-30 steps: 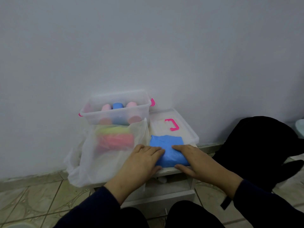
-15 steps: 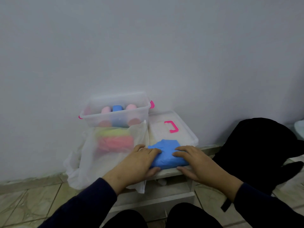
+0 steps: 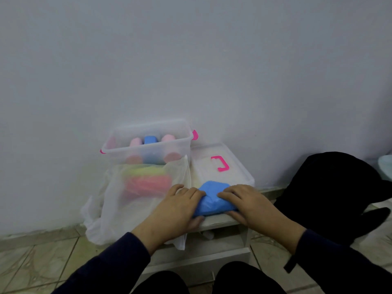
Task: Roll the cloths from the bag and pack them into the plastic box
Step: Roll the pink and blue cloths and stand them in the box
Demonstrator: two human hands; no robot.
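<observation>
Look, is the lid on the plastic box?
No, the plastic box is open on top, and its lid with the pink handle lies flat beside it.

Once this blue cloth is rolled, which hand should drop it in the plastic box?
Probably the left hand: it grips the blue cloth on the side nearer the plastic box, which stands back-left.

The bag (image 3: pixel 135 200) veils blurred cloths (image 3: pixel 146 181) (pink, yellowish); count unclear.
</observation>
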